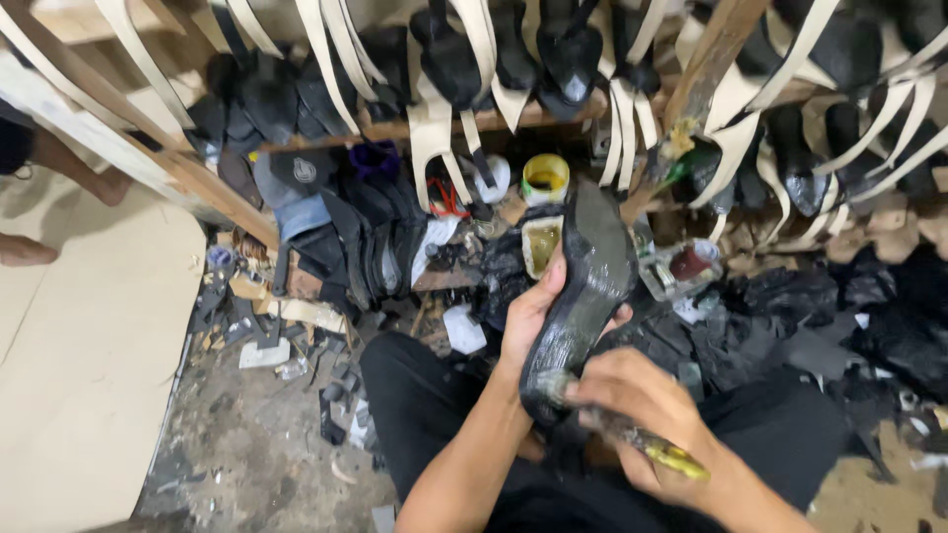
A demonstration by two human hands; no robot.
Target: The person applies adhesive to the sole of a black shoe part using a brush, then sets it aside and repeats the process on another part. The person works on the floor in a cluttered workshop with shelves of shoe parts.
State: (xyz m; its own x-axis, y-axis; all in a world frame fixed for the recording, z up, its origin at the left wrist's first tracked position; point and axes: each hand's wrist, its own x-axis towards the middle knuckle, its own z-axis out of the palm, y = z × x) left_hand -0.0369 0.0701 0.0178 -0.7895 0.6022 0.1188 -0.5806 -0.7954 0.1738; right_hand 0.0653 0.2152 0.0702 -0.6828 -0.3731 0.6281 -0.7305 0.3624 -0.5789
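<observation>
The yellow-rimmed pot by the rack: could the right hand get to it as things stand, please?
Probably not directly: the right hand grips a brush, and the black shoe in the left hand stands between it and the yellow-rimmed pot.

Even overhead light, bright pale floor point(89, 365) at left, murky dark clutter centre, glossy sheen on sole point(583, 296), edges perhaps slightly warped, mild blur

- The floor point(247, 444) in front of you was gritty grey, strewn with black offcuts point(336, 395) and white scraps point(265, 353).
- A pale sheet point(89, 365) lay flat on your left.
- The wooden shelf point(395, 130) carried black shoe parts point(267, 99).
</observation>
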